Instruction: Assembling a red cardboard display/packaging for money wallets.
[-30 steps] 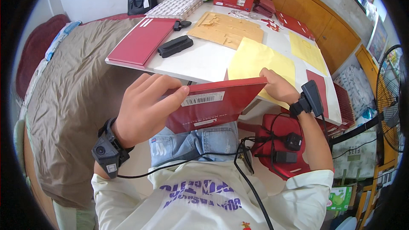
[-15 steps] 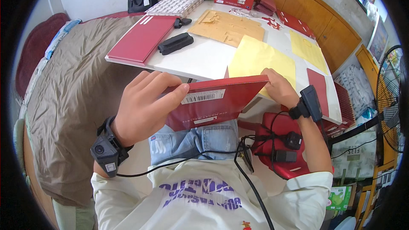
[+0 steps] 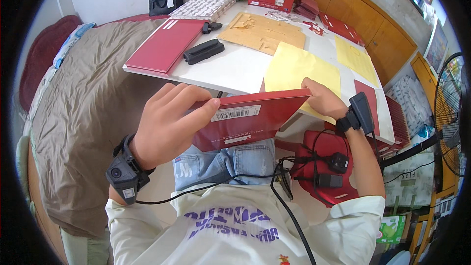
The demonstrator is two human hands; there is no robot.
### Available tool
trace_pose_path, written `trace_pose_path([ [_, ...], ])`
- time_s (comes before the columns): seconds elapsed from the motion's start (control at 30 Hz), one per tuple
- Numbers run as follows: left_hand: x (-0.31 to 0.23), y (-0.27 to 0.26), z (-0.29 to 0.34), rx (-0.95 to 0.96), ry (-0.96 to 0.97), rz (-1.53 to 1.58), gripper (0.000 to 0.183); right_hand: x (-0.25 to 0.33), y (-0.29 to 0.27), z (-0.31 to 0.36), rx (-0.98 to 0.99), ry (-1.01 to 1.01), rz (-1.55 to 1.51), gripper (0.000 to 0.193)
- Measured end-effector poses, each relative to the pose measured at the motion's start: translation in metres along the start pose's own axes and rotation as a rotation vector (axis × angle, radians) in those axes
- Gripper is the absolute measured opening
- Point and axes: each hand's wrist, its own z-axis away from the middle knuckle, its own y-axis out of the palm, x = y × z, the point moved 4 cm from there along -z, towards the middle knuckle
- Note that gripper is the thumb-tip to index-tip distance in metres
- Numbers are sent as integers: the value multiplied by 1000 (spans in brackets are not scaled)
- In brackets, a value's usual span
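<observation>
Between my two hands is a thin, flat red cardboard box (image 3: pixel 265 113), tilted above my lap in front of the table edge. A white barcode label and pale print show on the side toward me. My left hand (image 3: pixel 169 122) is closed on its left end, thumb and index finger near the upper edge. At the opposite end, my right hand (image 3: pixel 321 99) grips the top right corner; some of its fingers are hidden behind the box. Both wrists carry black strapped devices.
On the white table (image 3: pixel 235 71) lie yellow paper (image 3: pixel 304 71), a brown torn sheet (image 3: pixel 262 32), a black pouch (image 3: pixel 203 51) and a dark red folder (image 3: pixel 164 46). Cables and black adapters rest on a red stool (image 3: pixel 326 167). A bed (image 3: pixel 93 93) stands left, a fan (image 3: pixel 449 113) right.
Almost nothing: the view has shifted very slightly, and both hands keep the same hold on the red box.
</observation>
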Motion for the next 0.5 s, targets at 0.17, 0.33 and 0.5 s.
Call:
trace_pose_path([
  [0.17,0,0,-2,1,-6,-5,28,3,-1,7,-46,-21,13,8],
  [0.33,0,1,-2,1,-10,-4,27,3,-1,11,-129,-50,62,13],
  [0.5,-1,1,-1,7,-10,-12,28,6,-2,14,-162,-47,28,17],
])
